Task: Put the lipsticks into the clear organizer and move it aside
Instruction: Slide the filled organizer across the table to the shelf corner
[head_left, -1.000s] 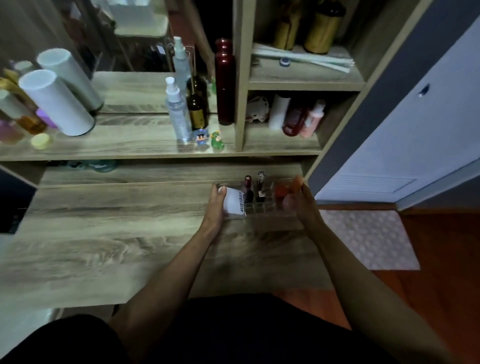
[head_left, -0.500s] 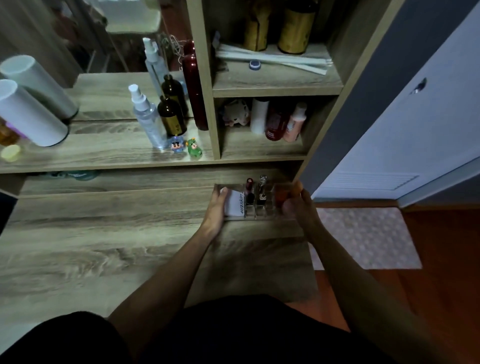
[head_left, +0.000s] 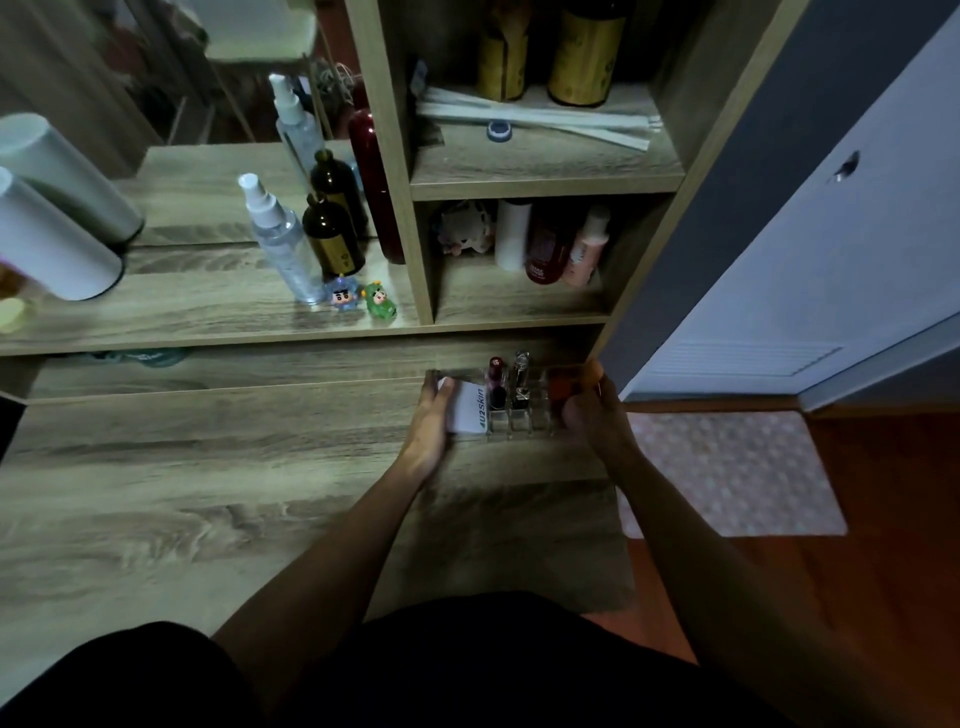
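The clear organizer (head_left: 519, 428) sits on the wooden desk (head_left: 208, 493) at its far right, under the shelf unit. Inside it stand a dark red lipstick (head_left: 496, 387), a silver-topped lipstick (head_left: 520, 384) and a white box marked "U2skin" (head_left: 467, 410); an orange-red item (head_left: 560, 392) shows at its right end. My left hand (head_left: 428, 423) grips the organizer's left end. My right hand (head_left: 592, 410) grips its right end, partly covering the orange-red item.
Above the desk, a shelf (head_left: 208, 317) carries a spray bottle (head_left: 280, 244), a brown bottle (head_left: 332, 239), two small figurines (head_left: 363, 301) and white cylinders (head_left: 47, 244). Cubbies (head_left: 519, 291) hold more bottles. To the right lie a pale door (head_left: 831, 234) and a floor mat (head_left: 727, 467).
Both hands have kept hold of the organizer, which has shifted slightly back and right toward the shelf unit. The camera has turned right, so the shelf items slid left in view.
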